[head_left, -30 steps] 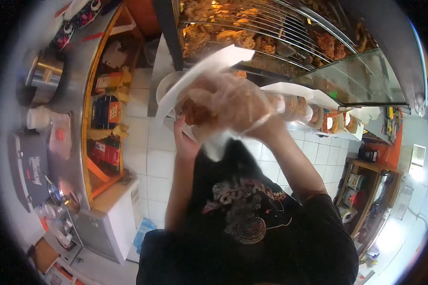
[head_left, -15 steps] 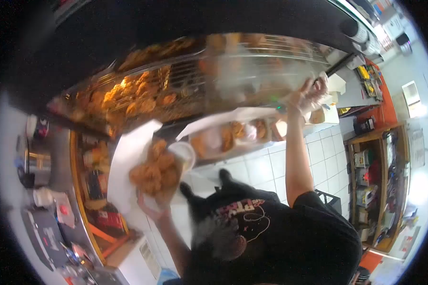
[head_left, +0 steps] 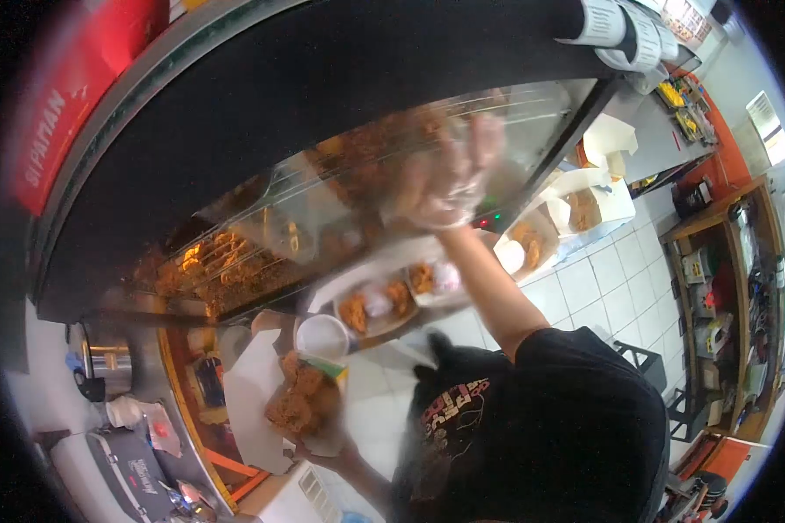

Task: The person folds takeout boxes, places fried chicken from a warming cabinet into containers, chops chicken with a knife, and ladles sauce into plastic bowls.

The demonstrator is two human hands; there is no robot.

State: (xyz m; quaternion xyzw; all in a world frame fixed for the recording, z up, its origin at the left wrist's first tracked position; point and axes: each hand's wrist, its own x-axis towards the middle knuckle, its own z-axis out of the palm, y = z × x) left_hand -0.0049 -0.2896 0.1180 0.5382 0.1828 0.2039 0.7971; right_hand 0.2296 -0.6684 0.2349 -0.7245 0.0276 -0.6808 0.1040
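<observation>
My left hand (head_left: pixel 344 458) grips an open white takeaway box (head_left: pixel 249 418) from below, its lid folded back. Pieces of fried chicken (head_left: pixel 301 405) lie in the box. A round white tub (head_left: pixel 323 336) and a green-and-yellow packet (head_left: pixel 330 364) show at its far edge; I cannot tell if the tub is inside. My right hand (head_left: pixel 453 179), in a clear plastic glove, is raised against the glass front of the display warmer (head_left: pixel 532 113). Its fingers look stretched out, though motion blurs them. Fried chicken on racks (head_left: pixel 214 261) is behind the glass.
Below the glass stand open boxes (head_left: pixel 375 305) with chicken and wrapped white portions. Further boxes (head_left: pixel 532 244) continue to the right. Wooden shelves (head_left: pixel 715 305) stand at the right, with black crates (head_left: pixel 641 366) nearby. A dark case (head_left: pixel 131 475) lies at the lower left.
My right hand has moved left across the glass from its right end. The held box appears lower in view, and my view has shifted to show more of the warmer's top.
</observation>
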